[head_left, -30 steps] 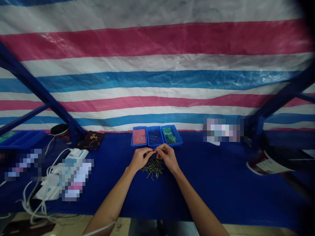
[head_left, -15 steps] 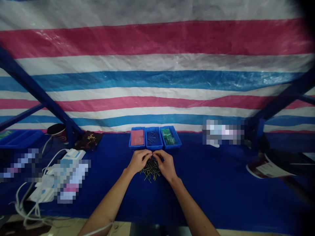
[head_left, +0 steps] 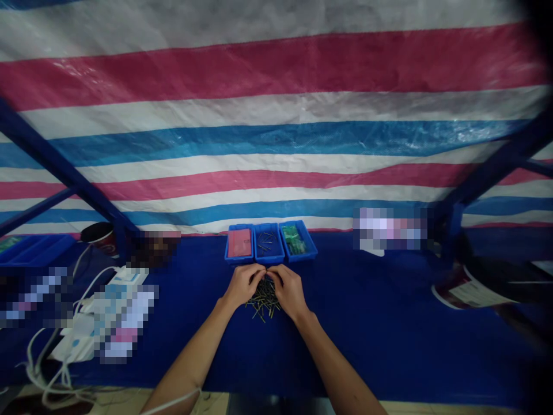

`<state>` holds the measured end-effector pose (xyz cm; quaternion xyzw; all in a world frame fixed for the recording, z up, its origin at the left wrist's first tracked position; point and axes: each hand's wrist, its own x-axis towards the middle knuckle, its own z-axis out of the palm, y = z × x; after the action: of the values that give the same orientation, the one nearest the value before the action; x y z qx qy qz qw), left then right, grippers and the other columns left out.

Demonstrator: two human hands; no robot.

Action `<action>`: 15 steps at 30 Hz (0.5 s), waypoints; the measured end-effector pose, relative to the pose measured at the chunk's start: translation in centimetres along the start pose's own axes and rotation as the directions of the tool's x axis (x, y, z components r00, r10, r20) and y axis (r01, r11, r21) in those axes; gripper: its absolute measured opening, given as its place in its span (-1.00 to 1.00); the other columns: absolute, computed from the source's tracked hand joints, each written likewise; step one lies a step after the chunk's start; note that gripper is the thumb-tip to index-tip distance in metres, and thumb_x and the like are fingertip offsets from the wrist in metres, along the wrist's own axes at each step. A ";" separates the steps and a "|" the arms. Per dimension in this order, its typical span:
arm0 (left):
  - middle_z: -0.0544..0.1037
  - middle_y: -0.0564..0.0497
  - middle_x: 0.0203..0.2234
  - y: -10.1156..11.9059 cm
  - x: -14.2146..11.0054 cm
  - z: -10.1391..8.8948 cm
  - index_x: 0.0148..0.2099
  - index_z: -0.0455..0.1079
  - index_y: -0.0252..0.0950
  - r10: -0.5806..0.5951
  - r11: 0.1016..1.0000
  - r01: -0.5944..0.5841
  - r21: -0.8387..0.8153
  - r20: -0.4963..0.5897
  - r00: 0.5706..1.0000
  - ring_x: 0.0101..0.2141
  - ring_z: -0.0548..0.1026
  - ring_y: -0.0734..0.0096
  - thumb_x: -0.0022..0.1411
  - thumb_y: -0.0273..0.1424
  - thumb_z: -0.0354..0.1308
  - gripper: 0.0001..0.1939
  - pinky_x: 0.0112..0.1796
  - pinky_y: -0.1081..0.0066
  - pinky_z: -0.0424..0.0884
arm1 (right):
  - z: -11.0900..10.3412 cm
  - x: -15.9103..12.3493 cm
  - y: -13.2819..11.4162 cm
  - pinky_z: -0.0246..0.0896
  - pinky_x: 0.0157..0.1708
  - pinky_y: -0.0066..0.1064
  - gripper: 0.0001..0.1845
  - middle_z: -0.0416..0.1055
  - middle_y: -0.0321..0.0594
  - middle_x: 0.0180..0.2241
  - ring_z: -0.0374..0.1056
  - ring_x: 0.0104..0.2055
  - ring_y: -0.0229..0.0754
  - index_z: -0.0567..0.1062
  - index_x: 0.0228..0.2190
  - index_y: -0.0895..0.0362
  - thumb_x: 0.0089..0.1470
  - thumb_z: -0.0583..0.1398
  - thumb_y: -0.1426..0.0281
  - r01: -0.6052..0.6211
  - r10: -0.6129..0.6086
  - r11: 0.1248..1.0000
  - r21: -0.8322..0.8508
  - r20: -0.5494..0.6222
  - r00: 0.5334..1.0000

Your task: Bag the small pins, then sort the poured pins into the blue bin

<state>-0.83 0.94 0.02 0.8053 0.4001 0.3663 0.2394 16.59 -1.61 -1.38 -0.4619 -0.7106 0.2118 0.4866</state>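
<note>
My left hand [head_left: 242,285] and my right hand [head_left: 290,290] meet at the fingertips above the far side of a pile of thin, dark and yellowish screw-like pieces [head_left: 264,302]. Both are pinched closed; whatever sits between the fingers is too small to make out. Just beyond them stand three blue trays side by side. The left tray [head_left: 226,257] holds a pink block or pad [head_left: 239,242]. A few thin dark pieces [head_left: 264,242] lie in the middle tray [head_left: 280,257]. Small green packets [head_left: 292,239] fill part of the right tray [head_left: 311,251].
On the left lie a white power strip [head_left: 82,331] and tangled white cables [head_left: 37,369]. A dark cup [head_left: 101,237] stands behind them. At the right is a tipped-looking tub [head_left: 469,291]. Blue frame posts [head_left: 453,230] and a striped sheet [head_left: 276,138] bound the blue table [head_left: 380,346].
My hands stay pinched together over the pile, with only a very slight shift. The whole view has tilted a little.
</note>
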 end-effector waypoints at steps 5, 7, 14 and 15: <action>0.53 0.00 -0.49 0.1 0.0 0.2 -0.29 0.47 -0.31 0.009 0.999 -0.010 -0.039 -0.029 1.000 -0.46 0.47 0.44 0.43 -0.33 -0.02 -0.69 -0.33 0.46 0.34 | 0.4 0.1 -0.2 0.18 -0.29 -0.41 -0.72 0.44 -0.22 -0.40 0.39 -0.36 -0.16 0.45 -0.32 0.09 0.37 -0.01 0.37 -0.018 0.020 0.995 -0.102 0.014 1.000; 0.53 0.00 -0.49 0.2 0.1 0.2 -0.28 0.48 -0.31 0.008 0.999 -0.010 -0.049 -0.032 0.999 -0.46 0.47 0.44 0.43 -0.33 -0.02 -0.69 -0.34 0.46 0.34 | 0.6 0.1 -0.1 0.11 -0.37 -0.42 -0.65 0.40 -0.24 -0.48 0.35 -0.43 -0.18 0.40 -0.40 0.09 0.39 -0.04 0.33 -0.040 0.043 0.984 -0.175 0.013 0.999; 0.51 0.01 -0.50 0.4 0.2 0.2 -0.30 0.46 -0.31 -0.027 0.999 0.027 -0.037 -0.013 1.000 -0.48 0.45 0.44 0.43 -0.29 -0.02 -0.68 -0.35 0.46 0.32 | -0.3 0.2 -0.4 0.16 -0.34 -0.42 -0.66 0.46 -0.21 -0.42 0.39 -0.39 -0.16 0.45 -0.34 0.08 0.40 -0.04 0.30 -0.040 0.050 0.989 -0.144 0.064 0.997; 0.51 0.02 -0.50 0.4 0.3 0.1 -0.31 0.45 -0.31 -0.040 0.998 0.039 -0.042 -0.018 0.999 -0.48 0.44 0.45 0.43 -0.29 -0.03 -0.67 -0.36 0.47 0.31 | -0.5 0.2 -0.5 0.19 -0.28 -0.41 -0.71 0.49 -0.19 -0.36 0.42 -0.33 -0.14 0.46 -0.25 0.08 0.39 -0.02 0.31 -0.028 0.036 0.994 -0.102 0.072 0.997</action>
<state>-0.44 0.93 0.29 0.7886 0.4104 0.3775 0.2593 16.81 -1.75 -0.65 -0.4893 -0.7304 0.2001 0.4325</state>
